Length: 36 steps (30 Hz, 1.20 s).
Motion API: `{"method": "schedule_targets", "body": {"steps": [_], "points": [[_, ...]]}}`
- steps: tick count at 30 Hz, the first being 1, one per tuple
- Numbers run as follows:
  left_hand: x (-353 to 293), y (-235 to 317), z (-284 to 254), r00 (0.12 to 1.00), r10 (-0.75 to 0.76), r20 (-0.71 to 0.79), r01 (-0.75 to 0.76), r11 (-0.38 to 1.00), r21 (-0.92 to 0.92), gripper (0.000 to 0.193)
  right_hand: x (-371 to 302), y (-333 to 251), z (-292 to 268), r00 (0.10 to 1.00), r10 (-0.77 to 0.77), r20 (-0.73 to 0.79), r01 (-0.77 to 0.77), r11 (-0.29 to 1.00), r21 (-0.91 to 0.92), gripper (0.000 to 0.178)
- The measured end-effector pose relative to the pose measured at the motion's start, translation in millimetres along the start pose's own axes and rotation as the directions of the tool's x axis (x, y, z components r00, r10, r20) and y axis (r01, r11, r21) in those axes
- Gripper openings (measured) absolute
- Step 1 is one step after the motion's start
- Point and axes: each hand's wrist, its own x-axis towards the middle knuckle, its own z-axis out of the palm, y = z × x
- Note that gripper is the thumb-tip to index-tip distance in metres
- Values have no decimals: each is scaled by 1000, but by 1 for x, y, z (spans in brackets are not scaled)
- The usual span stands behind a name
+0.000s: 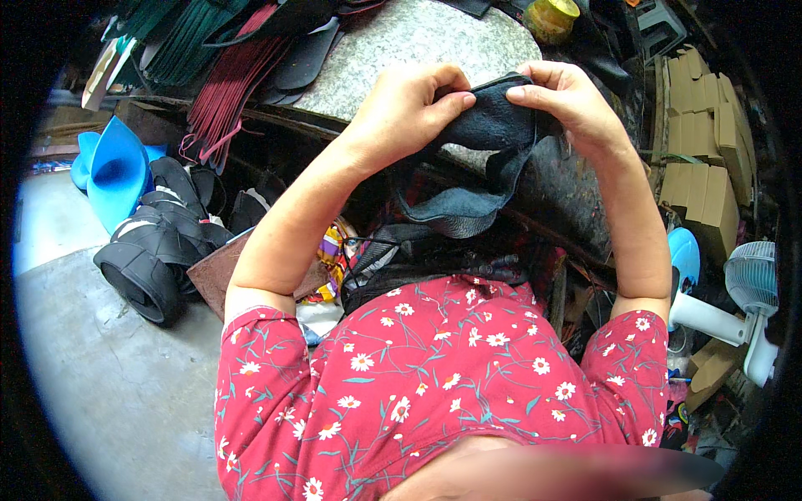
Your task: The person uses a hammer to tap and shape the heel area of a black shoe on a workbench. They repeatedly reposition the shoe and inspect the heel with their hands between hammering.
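A looped black leather piece (pixel 493 121), which looks like a shoe upper, is stretched between my two hands above the near edge of a speckled stone slab (pixel 368 63). My left hand (pixel 409 108) pinches its upper edge on the left, thumb against bent fingers. At the upper right corner, my right hand (pixel 568 100) grips the same edge between thumb and fingers. The lower part of the loop hangs down in front of me, above my lap.
Bundled red strips (pixel 234 92) and dark green strips (pixel 188 46) lie upper left, beside black sole-shaped pieces (pixel 309 58). Black shoe parts (pixel 146 267) and blue foam (pixel 117 171) sit left. A yellow-green container (pixel 551 21) stands far back. Cardboard boxes (pixel 702 108) and a fan (pixel 752 284) are right.
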Motion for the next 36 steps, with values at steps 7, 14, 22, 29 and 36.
{"method": "schedule_targets", "body": {"steps": [7, 14, 22, 29, 36], "points": [[2, 3, 5, 996, 74, -50, -65, 983, 170, 21, 1, 6, -5, 992, 12, -122, -39, 973, -229, 12], [8, -2, 10, 970, 231, -72, -221, 967, 124, 21, 1, 6, -4, 998, -35, -53, 29, 994, -104, 13], [12, 0, 11, 992, 126, 20, -126, 992, 21, 25, 2, 1, 9, 940, -334, -77, 292, 897, -331, 22], [6, 4, 13, 959, 267, -95, -219, 911, 350, 26, 1, -1, 8, 896, -438, -79, 248, 639, -728, 18], [-1, 2, 6, 990, 125, -65, -91, 919, 383, 27, 2, -2, 5, 941, -323, -104, 181, 737, -652, 21]]}}
